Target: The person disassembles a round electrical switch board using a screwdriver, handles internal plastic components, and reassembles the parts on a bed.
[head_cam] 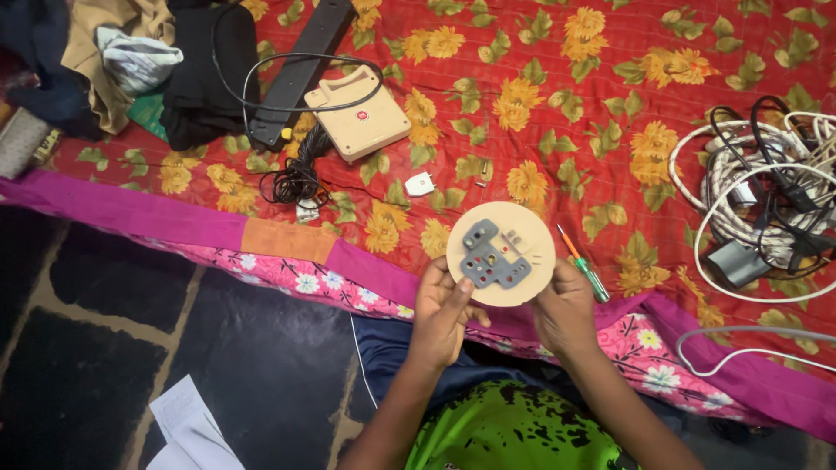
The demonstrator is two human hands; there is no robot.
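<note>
Both my hands hold up a round cream-coloured plate (533,235) with a grey plastic socket insert (493,256) set in it. My left hand (442,315) grips its lower left edge, thumb on the face. At the lower right edge my right hand (566,312) grips the rim. A green-handled screwdriver (584,266) lies on the red flowered bedspread (540,78) just right of the plate.
A cream extension box (358,113) with a black cord (296,178), a black power strip (300,65), a small white plug (420,184) and clothes (131,61) lie at the back left. Tangled white and black cables (766,196) sit at the right. Papers (187,426) lie on the dark floor.
</note>
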